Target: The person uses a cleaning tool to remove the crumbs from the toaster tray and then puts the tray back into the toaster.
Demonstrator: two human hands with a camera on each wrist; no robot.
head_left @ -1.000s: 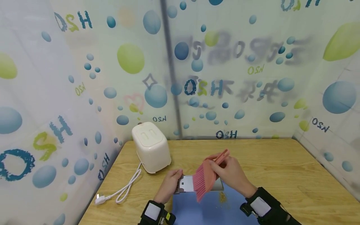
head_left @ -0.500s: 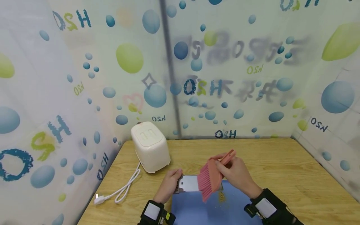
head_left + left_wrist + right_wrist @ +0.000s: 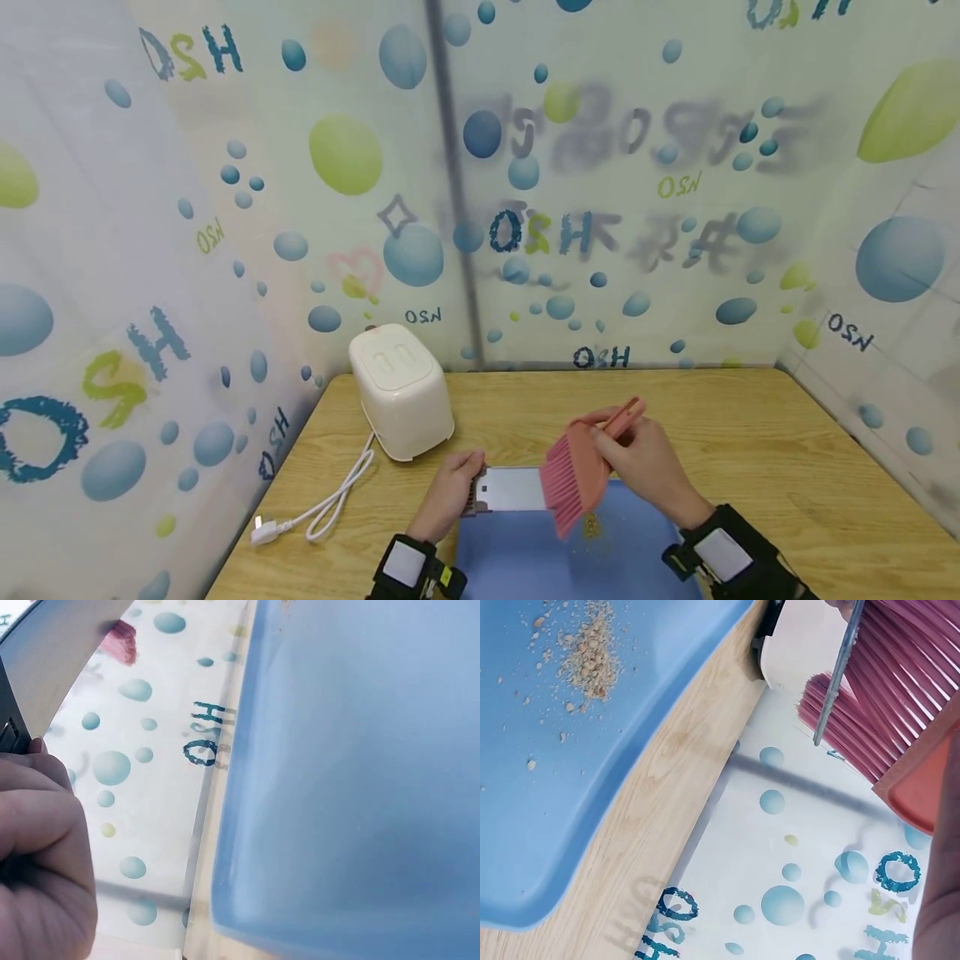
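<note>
My left hand (image 3: 448, 493) grips the end of a flat metal crumb tray (image 3: 513, 489), held over the far edge of a blue tray (image 3: 517, 558). In the left wrist view, curled fingers (image 3: 45, 817) hold that end. My right hand (image 3: 651, 468) holds a pink brush (image 3: 576, 477) by its handle, bristles down across the crumb tray's right end, which they hide in the head view. From the right wrist, the bristles (image 3: 907, 675) spread on both sides of the crumb tray's thin edge (image 3: 838, 686). A small heap of crumbs (image 3: 591, 656) lies on the blue tray.
A white toaster (image 3: 401, 392) stands at the back left of the wooden table (image 3: 720, 433). Its white cord (image 3: 345, 487) and plug (image 3: 266, 531) lie along the left side. Patterned curtain walls (image 3: 600, 192) enclose the table's back and sides.
My right hand has moved to the right, drawing the brush along the crumb tray toward its right end. More bare metal shows behind the bristles. My left hand stays nearly still.
</note>
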